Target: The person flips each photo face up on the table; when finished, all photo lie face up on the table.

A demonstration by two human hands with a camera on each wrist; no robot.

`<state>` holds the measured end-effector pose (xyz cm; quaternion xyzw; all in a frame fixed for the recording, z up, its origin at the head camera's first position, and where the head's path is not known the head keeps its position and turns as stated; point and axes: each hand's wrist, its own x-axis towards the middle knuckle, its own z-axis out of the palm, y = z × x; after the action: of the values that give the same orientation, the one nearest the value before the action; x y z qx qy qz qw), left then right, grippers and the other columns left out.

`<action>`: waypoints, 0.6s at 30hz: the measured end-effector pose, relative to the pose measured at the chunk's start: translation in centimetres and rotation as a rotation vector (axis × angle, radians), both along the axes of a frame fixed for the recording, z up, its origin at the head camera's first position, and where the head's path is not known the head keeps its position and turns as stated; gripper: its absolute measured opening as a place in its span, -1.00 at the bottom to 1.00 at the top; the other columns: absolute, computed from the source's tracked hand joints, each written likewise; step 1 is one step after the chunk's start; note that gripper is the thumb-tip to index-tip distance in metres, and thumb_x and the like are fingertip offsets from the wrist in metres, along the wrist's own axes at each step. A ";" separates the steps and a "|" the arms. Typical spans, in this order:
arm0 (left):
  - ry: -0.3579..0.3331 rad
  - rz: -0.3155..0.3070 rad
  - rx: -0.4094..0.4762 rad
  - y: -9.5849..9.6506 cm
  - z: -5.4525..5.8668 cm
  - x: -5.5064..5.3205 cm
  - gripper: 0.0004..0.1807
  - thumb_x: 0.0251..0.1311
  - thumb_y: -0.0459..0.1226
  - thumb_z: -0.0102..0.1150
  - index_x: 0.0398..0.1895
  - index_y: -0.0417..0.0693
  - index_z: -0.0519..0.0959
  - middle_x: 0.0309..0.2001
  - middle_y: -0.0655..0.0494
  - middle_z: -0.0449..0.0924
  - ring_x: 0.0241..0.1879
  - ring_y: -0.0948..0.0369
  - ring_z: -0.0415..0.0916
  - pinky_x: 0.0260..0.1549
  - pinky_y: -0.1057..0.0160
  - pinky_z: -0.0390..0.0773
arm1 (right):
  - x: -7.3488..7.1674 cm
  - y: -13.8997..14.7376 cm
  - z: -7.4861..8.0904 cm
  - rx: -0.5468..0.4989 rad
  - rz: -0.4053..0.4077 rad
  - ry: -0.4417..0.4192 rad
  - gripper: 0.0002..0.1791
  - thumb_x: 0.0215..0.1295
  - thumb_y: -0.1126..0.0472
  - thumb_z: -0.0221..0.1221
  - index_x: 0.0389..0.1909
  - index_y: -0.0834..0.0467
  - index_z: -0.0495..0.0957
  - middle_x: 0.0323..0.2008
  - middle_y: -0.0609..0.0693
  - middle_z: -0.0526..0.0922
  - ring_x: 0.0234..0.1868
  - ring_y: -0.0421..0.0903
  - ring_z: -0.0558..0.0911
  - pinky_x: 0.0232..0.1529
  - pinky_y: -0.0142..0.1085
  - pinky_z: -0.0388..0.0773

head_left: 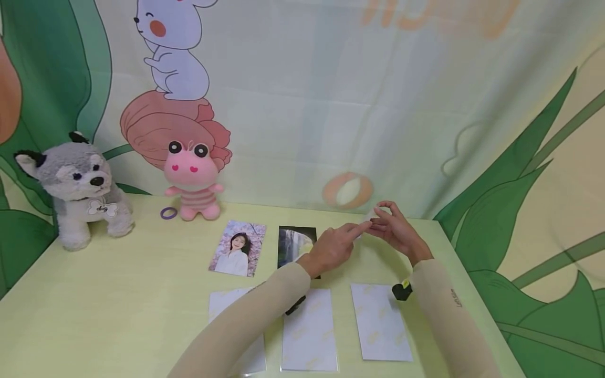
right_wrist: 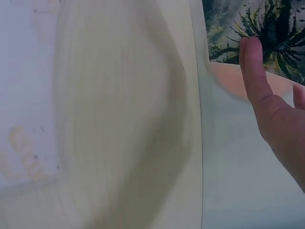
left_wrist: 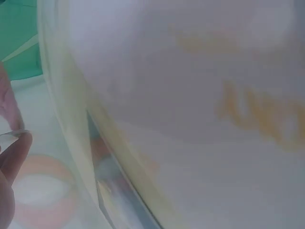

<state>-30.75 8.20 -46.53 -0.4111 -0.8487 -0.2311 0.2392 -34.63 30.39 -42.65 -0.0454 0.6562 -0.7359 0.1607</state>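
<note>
In the head view both hands meet over the back right of the table around a photo print [head_left: 370,214], seen nearly edge-on. My right hand [head_left: 396,231] holds it, and in the right wrist view a finger lies across its picture [right_wrist: 279,31], a dark spiky plant. From the left, my left hand [head_left: 334,247] reaches in with its index finger extended to the print. The left wrist view catches a thin edge [left_wrist: 14,133] pinched at the fingertips. A waterfall photo [head_left: 298,247] lies under the left hand and wrist, partly hidden.
A portrait photo [head_left: 236,249] lies to the left. Three white sheets line the front: left [head_left: 252,354], middle [head_left: 309,336] and right [head_left: 380,323], the left one partly under my sleeve. A plush dog [head_left: 85,189], a pink plush toy [head_left: 195,178] and a purple ring [head_left: 168,213] stand behind.
</note>
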 end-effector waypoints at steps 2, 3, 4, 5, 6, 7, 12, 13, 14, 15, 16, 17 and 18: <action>-0.024 -0.006 0.071 0.0 0.2 0.0 -0.35 0.27 -0.47 0.11 0.43 0.04 0.31 0.07 -0.02 0.67 -0.61 0.18 0.52 -0.53 0.28 0.52 | 0.1 -0.1 0.0 0.026 0.017 -0.013 -0.64 0.52 -0.02 0.03 0.13 -0.08 0.10 -0.21 0.03 0.70 -0.11 -0.07 0.75 0.10 -0.18 0.62; -0.032 -0.010 0.107 0.0 0.3 -0.1 -0.35 0.27 -0.48 0.11 0.42 0.02 0.32 0.04 -0.03 0.68 -0.57 0.18 0.55 -0.51 0.28 0.53 | 0.2 -0.1 0.0 0.041 0.025 -0.021 -0.61 0.52 -0.04 0.03 0.16 -0.09 0.09 -0.13 0.08 0.71 -0.06 -0.03 0.75 0.12 -0.15 0.61; -0.043 -0.018 0.144 0.0 0.4 -0.1 -0.36 0.26 -0.50 0.11 0.42 0.00 0.32 0.01 -0.04 0.69 -0.56 0.17 0.55 -0.51 0.27 0.53 | 0.2 -0.2 0.0 0.057 0.036 -0.027 -0.58 0.51 -0.07 0.02 0.20 -0.10 0.07 -0.03 0.15 0.70 -0.01 0.00 0.74 0.14 -0.12 0.60; -0.052 -0.023 0.175 -0.1 0.5 -0.2 -0.36 0.25 -0.51 0.10 0.41 -0.01 0.33 -0.03 -0.04 0.70 -0.55 0.17 0.55 -0.50 0.27 0.52 | 0.3 -0.2 -0.1 0.072 0.044 -0.033 -0.54 0.51 -0.08 0.02 0.23 -0.11 0.05 0.05 0.23 0.65 0.04 0.03 0.72 0.15 -0.11 0.59; -0.060 -0.023 0.197 -0.1 0.6 -0.2 -0.37 0.26 -0.52 0.09 0.40 -0.01 0.33 -0.06 -0.03 0.71 -0.54 0.18 0.54 -0.51 0.28 0.50 | 0.3 -0.3 -0.2 0.082 0.052 -0.039 -0.51 0.51 -0.09 0.02 0.27 -0.12 0.03 0.14 0.32 0.60 0.07 0.06 0.71 0.15 -0.09 0.58; -0.072 -0.023 0.222 -0.1 0.7 -0.3 -0.37 0.26 -0.52 0.09 0.40 -0.02 0.34 -0.08 -0.03 0.71 -0.53 0.19 0.53 -0.50 0.29 0.49 | 0.4 -0.4 -0.3 0.088 0.054 -0.044 -0.49 0.52 -0.08 0.01 0.30 -0.12 0.01 0.21 0.39 0.53 0.09 0.09 0.70 0.15 -0.08 0.58; -0.180 -0.007 0.318 -0.2 0.8 -0.4 -0.41 0.33 -0.47 0.09 0.42 -0.01 0.34 -0.07 -0.09 0.72 -0.56 0.18 0.52 -0.51 0.34 0.42 | 0.8 -1.1 -1.1 0.025 0.056 -0.094 -0.50 0.58 0.05 -0.06 0.36 -0.15 -0.05 0.17 0.48 0.51 0.03 0.09 0.73 0.10 -0.07 0.62; -0.202 0.001 0.333 -0.2 0.8 -0.4 -0.41 0.34 -0.46 0.08 0.43 -0.01 0.33 -0.05 -0.11 0.72 -0.55 0.18 0.53 -0.50 0.35 0.41 | 0.9 -1.2 -1.4 0.001 0.048 -0.108 -0.52 0.59 0.08 -0.07 0.35 -0.16 -0.05 0.09 0.43 0.56 -0.01 0.07 0.74 0.08 -0.08 0.63; -0.222 0.007 0.347 -0.2 0.8 -0.4 -0.40 0.35 -0.45 0.09 0.44 0.00 0.32 -0.06 -0.12 0.72 -0.55 0.18 0.53 -0.49 0.36 0.40 | 1.0 -1.4 -1.6 -0.024 0.039 -0.123 -0.54 0.59 0.11 -0.08 0.34 -0.17 -0.04 0.02 0.36 0.61 -0.04 0.06 0.75 0.06 -0.09 0.64; -0.235 0.015 0.359 -0.2 0.8 -0.4 -0.39 0.34 -0.45 0.10 0.45 0.01 0.32 -0.07 -0.13 0.72 -0.54 0.19 0.52 -0.48 0.37 0.39 | 1.0 -1.6 -1.8 -0.055 0.023 -0.138 -0.55 0.59 0.14 -0.08 0.33 -0.17 -0.03 -0.06 0.29 0.64 -0.08 0.04 0.75 0.05 -0.09 0.64; -0.247 0.022 0.373 -0.1 0.8 -0.4 -0.37 0.32 -0.46 0.11 0.45 0.03 0.31 -0.13 -0.13 0.72 -0.55 0.20 0.49 -0.49 0.38 0.37 | 1.1 -1.7 -2.0 -0.080 0.007 -0.146 -0.55 0.59 0.17 -0.07 0.31 -0.17 -0.01 -0.11 0.22 0.65 -0.11 0.03 0.76 0.04 -0.10 0.65; -0.258 0.028 0.386 -0.1 0.9 -0.4 -0.36 0.32 -0.46 0.10 0.46 0.04 0.30 -0.22 -0.11 0.71 -0.57 0.22 0.44 -0.51 0.39 0.33 | 1.2 -1.8 -2.2 -0.109 -0.010 -0.150 -0.55 0.58 0.21 -0.07 0.30 -0.17 0.00 -0.15 0.18 0.65 -0.13 0.02 0.76 0.03 -0.12 0.65; -0.268 0.033 0.402 0.0 1.0 -0.4 -0.35 0.31 -0.46 0.10 0.46 0.05 0.29 -0.32 -0.09 0.69 -0.62 0.24 0.37 -0.54 0.40 0.29 | 1.2 -1.9 -2.4 -0.134 -0.030 -0.149 -0.54 0.57 0.24 -0.06 0.29 -0.17 0.01 -0.17 0.14 0.65 -0.15 0.00 0.75 0.03 -0.13 0.66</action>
<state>-31.12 8.17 -45.54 -0.3072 -0.8164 -0.4439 0.2050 -33.38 28.45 -45.02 0.0085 0.5924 -0.7818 0.1944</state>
